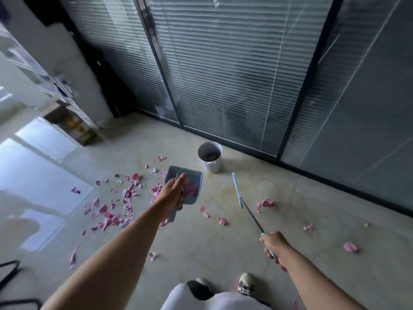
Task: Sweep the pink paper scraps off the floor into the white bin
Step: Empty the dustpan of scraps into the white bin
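Observation:
My left hand point(172, 193) grips the handle of a blue dustpan point(192, 179), lifted above the floor with pink scraps lying in it. My right hand point(273, 243) holds the long thin handle of a broom point(240, 199), whose blue head points toward the white bin point(210, 167). The bin stands by the glass wall with some pink scraps inside. Pink paper scraps point(111, 218) lie thick on the floor left of the dustpan, and several more scraps point(268, 203) are scattered to the right.
A glass wall with blinds point(223, 74) runs behind the bin. A white pillar and shelving point(67, 70) stand at the left. A black chair base point(11, 280) shows at the bottom left. My shoes point(245, 285) are at the bottom.

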